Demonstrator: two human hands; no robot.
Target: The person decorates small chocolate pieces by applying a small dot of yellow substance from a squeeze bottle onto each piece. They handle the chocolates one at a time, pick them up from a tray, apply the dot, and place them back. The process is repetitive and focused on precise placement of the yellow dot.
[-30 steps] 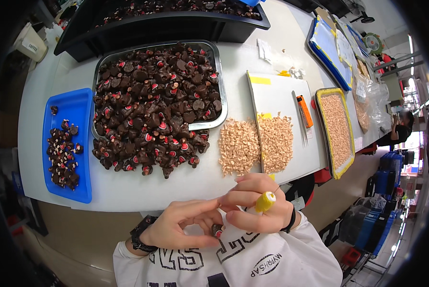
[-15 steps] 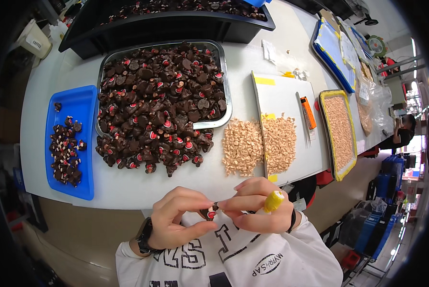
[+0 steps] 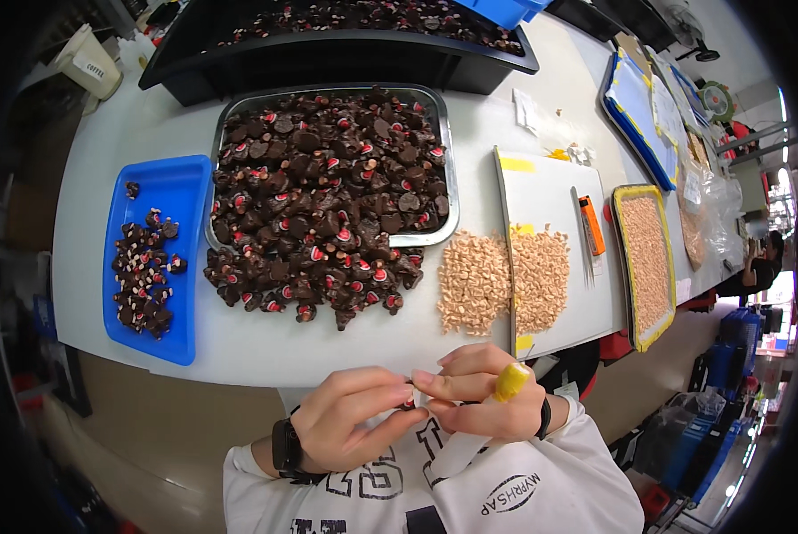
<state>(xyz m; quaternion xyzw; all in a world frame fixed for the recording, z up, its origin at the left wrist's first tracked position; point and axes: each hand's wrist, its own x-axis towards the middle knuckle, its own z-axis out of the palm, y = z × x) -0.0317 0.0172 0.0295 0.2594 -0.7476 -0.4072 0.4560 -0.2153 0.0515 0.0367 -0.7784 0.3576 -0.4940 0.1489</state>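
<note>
In front of my chest, my left hand (image 3: 350,418) is closed in a pinch on a small dark-brown figure-like piece (image 3: 408,404) with a bit of red and white; fingers cover most of it. Against it, my right hand (image 3: 486,392) also has its fingers pinched together, and what they hold, if anything, is too small to make out. One right finger wears a yellow wrap (image 3: 512,381). Beyond my hands lies a big heap of similar brown pieces (image 3: 328,205), spilling out of a metal tray (image 3: 453,169). To its right is a heap of small beige pieces (image 3: 475,283).
A blue tray (image 3: 123,294) at left holds several brown pieces with beige parts. A black bin (image 3: 354,67) stands behind. On a white board (image 3: 577,307) lie tweezers (image 3: 584,227) and an orange-and-black tool (image 3: 590,222). A yellow-edged tray (image 3: 645,258) of beige pieces stands right.
The view has shifted, so the table appears further right. My fingers have drawn closer around the brown piece, which is now mostly covered.
</note>
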